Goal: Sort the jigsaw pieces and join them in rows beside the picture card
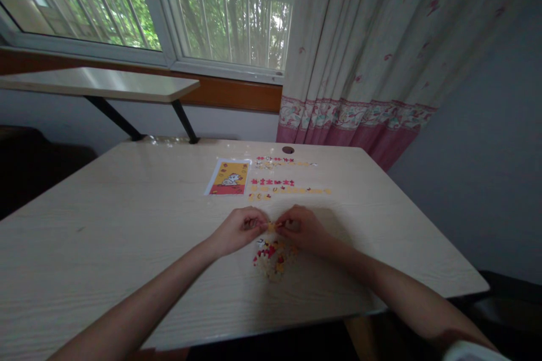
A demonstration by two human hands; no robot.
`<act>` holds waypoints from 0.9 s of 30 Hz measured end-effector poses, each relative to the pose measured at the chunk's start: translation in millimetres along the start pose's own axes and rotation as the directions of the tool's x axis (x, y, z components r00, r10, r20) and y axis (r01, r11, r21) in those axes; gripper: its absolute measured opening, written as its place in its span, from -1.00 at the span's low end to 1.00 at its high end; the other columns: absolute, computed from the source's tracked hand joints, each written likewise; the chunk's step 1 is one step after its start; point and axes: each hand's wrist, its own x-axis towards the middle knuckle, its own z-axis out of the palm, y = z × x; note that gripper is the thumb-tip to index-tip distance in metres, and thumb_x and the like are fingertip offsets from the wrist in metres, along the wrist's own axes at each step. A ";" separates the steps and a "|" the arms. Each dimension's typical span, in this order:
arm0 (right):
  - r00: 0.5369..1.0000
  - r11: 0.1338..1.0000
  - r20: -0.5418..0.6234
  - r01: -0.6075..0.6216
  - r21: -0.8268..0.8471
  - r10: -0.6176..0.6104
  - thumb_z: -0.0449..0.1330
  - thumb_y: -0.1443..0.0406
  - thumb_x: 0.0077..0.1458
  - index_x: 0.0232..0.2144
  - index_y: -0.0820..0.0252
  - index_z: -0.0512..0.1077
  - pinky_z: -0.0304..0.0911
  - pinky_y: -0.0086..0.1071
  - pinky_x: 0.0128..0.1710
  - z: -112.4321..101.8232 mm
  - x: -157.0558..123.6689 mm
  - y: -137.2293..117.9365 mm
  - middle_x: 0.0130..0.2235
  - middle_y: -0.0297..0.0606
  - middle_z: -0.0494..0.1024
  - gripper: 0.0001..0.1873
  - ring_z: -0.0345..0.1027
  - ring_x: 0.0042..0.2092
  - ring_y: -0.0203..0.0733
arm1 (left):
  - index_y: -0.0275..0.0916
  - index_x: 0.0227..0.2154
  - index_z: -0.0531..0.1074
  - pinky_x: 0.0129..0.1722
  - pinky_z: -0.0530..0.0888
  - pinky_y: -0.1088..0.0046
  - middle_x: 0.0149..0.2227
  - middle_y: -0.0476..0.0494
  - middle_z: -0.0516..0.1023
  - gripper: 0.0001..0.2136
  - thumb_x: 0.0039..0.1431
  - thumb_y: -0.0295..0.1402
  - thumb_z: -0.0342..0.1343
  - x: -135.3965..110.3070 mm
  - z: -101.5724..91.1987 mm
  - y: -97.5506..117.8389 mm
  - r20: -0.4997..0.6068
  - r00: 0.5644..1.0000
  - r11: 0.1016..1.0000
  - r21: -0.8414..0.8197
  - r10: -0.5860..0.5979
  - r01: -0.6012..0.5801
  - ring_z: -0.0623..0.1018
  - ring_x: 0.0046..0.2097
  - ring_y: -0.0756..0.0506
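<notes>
Between the fingertips of my two hands is a small yellow jigsaw puzzle piece (271,227); a second piece may be pressed against it, too small to make out. My left hand (241,229) pinches it from the left, thumb against the fingers. From the right, my right hand (305,229) pinches it too. Just below the hands lies a loose pile of puzzle pieces (271,262) in red, yellow and white. Above them, red puzzle pieces (273,183) and yellow puzzle pieces (305,190) are laid out in rows on the table.
A picture card (229,179) with a white bird on yellow and red lies left of the rows. The pale wooden table (139,225) has a round cable hole (288,150) at its back edge. A raised shelf (101,83) stands back left, below the window; a curtain (355,67) hangs behind.
</notes>
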 end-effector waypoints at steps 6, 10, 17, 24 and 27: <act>0.993 0.991 0.039 0.111 -0.081 -0.108 0.18 0.23 0.05 -0.38 0.13 0.50 0.14 -0.35 -0.18 0.3 -2.8 4.1 -0.38 -0.34 0.56 -0.88 0.37 -0.30 -0.29 | -0.32 -0.57 0.37 -0.54 0.18 0.57 -0.58 0.01 0.31 -0.78 0.02 -0.27 0.02 3.2 0.6 -0.8 -0.048 0.995 0.993 -0.083 -0.083 0.079 0.25 -0.52 0.05; 0.996 0.990 0.063 0.068 -0.122 -0.060 0.14 0.24 0.08 -0.36 0.13 0.50 0.16 -0.36 -0.21 2.4 -3.5 4.2 -0.37 -0.31 0.55 -0.85 0.35 -0.30 -0.27 | -0.33 -0.56 0.40 -0.54 0.18 0.56 -0.59 0.00 0.36 -0.76 0.02 -0.23 0.03 5.1 -1.1 -1.8 -0.081 0.990 0.986 -0.131 -0.113 0.102 0.26 -0.53 0.05; 0.982 0.992 -0.182 0.034 -0.122 -0.056 0.20 0.22 0.03 -0.32 0.10 0.48 0.17 -0.33 -0.18 4.5 -1.4 3.5 -0.36 -0.32 0.53 -0.86 0.35 -0.26 -0.24 | -0.34 -0.48 0.50 -0.52 0.22 0.52 -0.57 -0.07 0.43 -0.71 -0.01 -0.18 0.07 5.9 1.0 -5.1 -0.133 0.973 0.977 -0.130 -0.188 0.171 0.30 -0.52 0.03; 0.962 0.974 -0.215 0.130 -0.188 -0.170 0.18 0.22 0.05 -0.43 0.11 0.48 0.13 -0.34 -0.24 0.4 -0.4 -1.5 -0.43 -0.34 0.53 -0.88 0.35 -0.35 -0.28 | -0.34 -0.54 0.47 -0.56 0.16 0.53 -0.61 -0.03 0.35 -0.71 0.01 -0.18 0.05 5.7 3.3 -2.7 -0.096 0.981 0.982 -0.111 -0.166 0.155 0.24 -0.55 0.04; 0.953 0.959 -0.216 0.161 -0.235 -0.213 0.18 0.21 0.05 -0.42 0.12 0.48 0.11 -0.34 -0.23 0.7 -1.4 -1.0 -0.43 -0.34 0.53 -0.88 0.34 -0.35 -0.29 | -0.34 -0.56 0.46 -0.55 0.16 0.53 -0.61 -0.01 0.34 -0.72 0.00 -0.19 0.06 5.7 3.5 -1.9 -0.091 0.983 0.982 -0.115 -0.159 0.148 0.23 -0.55 0.05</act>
